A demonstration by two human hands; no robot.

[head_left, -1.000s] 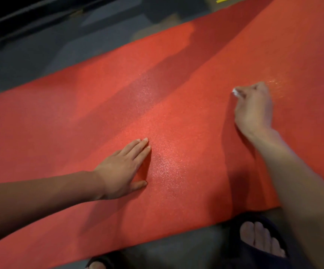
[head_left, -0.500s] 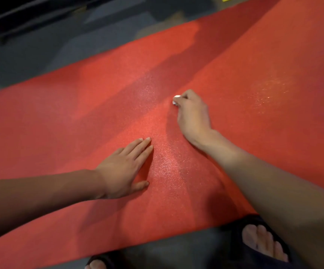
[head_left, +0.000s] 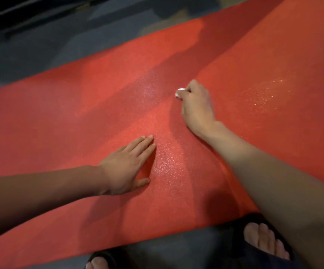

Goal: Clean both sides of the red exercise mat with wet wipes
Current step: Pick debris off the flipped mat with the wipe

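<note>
Grey floor is covered across the frame by the red exercise mat [head_left: 99, 105]. At centre, a wet wipe [head_left: 179, 92] is clenched by the right hand [head_left: 197, 107]; lower left, the left hand [head_left: 127, 167] is pressed flat, fingers straight. Patches could be missed if strokes are spaced apart.

The single head-worn camera looked steeply down and forward from close above, the red mat [head_left: 99, 105] filling most of the view beyond and around the fingers [head_left: 147, 142], sandalled toes [head_left: 264, 241] behind them at the bottom edge.
</note>
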